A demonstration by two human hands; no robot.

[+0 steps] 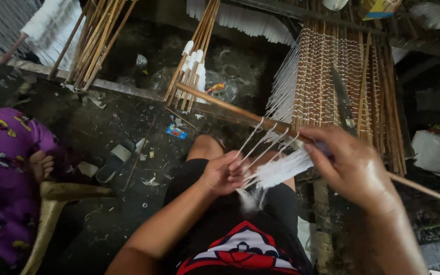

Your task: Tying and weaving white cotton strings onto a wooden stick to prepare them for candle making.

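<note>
Right hand closed around a long bamboo stick.
White strands hang off the stick just left of that grip; the left hand pinches their lower ends.

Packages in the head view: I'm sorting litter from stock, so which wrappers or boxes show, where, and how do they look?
Small wrapper: on the dark floor ahead of the knee, flat, blue and red.
Box: top edge, right of centre, above the stick rack, yellow and teal, partly cut off.
</note>
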